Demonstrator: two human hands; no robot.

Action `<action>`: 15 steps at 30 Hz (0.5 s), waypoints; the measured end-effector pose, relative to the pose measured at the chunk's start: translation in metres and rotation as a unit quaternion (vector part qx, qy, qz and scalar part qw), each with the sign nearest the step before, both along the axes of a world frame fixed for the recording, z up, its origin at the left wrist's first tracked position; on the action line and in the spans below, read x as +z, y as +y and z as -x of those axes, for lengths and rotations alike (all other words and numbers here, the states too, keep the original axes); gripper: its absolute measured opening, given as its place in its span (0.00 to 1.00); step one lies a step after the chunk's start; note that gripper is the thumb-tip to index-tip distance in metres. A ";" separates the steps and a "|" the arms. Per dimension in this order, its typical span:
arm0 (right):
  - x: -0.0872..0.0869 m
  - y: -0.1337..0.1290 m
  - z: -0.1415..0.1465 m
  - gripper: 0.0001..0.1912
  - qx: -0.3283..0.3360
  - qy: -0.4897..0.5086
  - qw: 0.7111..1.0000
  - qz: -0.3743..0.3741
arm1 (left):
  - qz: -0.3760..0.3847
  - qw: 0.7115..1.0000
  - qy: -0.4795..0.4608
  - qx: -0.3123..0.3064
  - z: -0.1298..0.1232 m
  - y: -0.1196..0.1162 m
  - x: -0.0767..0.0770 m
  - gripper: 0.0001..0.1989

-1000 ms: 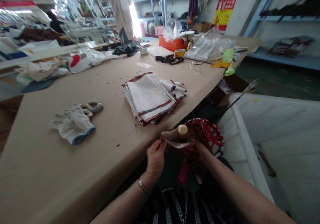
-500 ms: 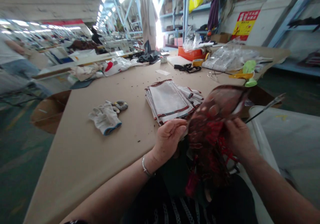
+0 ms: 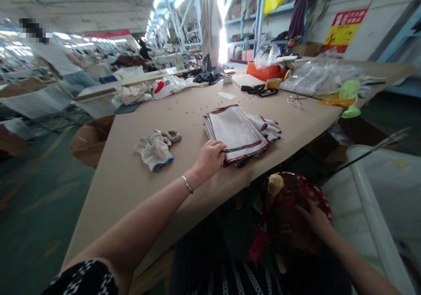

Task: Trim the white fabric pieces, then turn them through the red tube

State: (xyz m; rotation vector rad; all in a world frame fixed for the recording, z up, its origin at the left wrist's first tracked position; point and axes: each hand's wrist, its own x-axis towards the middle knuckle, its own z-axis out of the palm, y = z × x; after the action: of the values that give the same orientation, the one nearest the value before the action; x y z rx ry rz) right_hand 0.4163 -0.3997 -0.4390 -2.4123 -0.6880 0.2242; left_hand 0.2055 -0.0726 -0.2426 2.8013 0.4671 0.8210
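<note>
A stack of white fabric pieces with dark red edging (image 3: pixel 233 128) lies near the front edge of the table. My left hand (image 3: pixel 211 157), with a bracelet at the wrist, is at the stack's near left corner, its fingers pressed together on the edge. Lower right, below table level, my right hand (image 3: pixel 314 216) rests on a dark red patterned fabric bundle (image 3: pixel 289 225); its fingers are partly lost in shadow. A pale yellow round item (image 3: pixel 275 184) sits at the bundle's top. White gloves with a blue cuff (image 3: pixel 154 151) lie left of the stack.
Black straps (image 3: pixel 259 90), an orange box (image 3: pixel 266 70) and clear plastic bags (image 3: pixel 315 78) are at the back. A green and yellow item (image 3: pixel 348 100) lies at the right edge. A white bin (image 3: pixel 388 185) stands right. A person (image 3: pixel 62 58) is at the far left.
My left hand has moved away from the red fabric to the stack's corner. My right hand and the red fabric have gone lower, below the table edge. The view has shifted left.
</note>
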 end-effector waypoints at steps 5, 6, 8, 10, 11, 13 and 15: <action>0.068 0.034 -0.002 0.28 0.023 -0.016 0.996 -0.089 | -0.039 0.994 0.099 0.030 -0.008 -0.002 0.010 0.13; 0.098 0.048 0.002 0.26 0.031 -0.030 0.987 -0.153 | -0.039 0.993 0.108 0.042 -0.009 -0.003 0.012 0.13; 0.159 0.085 0.018 0.18 0.121 -0.110 0.956 -0.244 | -0.028 0.992 0.104 0.070 -0.013 -0.006 0.019 0.13; 0.210 0.128 0.040 0.14 0.272 -0.191 0.913 -0.235 | -0.016 0.992 0.075 0.097 -0.017 -0.010 0.028 0.11; 0.229 0.150 0.051 0.14 0.318 -0.221 0.902 -0.190 | -0.012 0.993 0.056 0.106 -0.019 -0.012 0.033 0.11; 0.251 0.188 0.066 0.18 0.355 -0.257 0.896 -0.074 | -0.007 0.993 0.021 0.117 -0.020 -0.017 0.042 0.09; 0.259 0.212 0.069 0.17 0.344 -0.272 0.899 0.001 | 0.000 0.992 -0.002 0.122 -0.017 -0.022 0.050 0.08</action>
State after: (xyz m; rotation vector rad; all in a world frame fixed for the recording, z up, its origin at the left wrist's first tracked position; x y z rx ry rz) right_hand 0.3468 -0.1881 -0.1805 -2.1354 -1.7863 -0.1873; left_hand 0.2226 -0.0944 -0.1923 2.7769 0.8223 0.8714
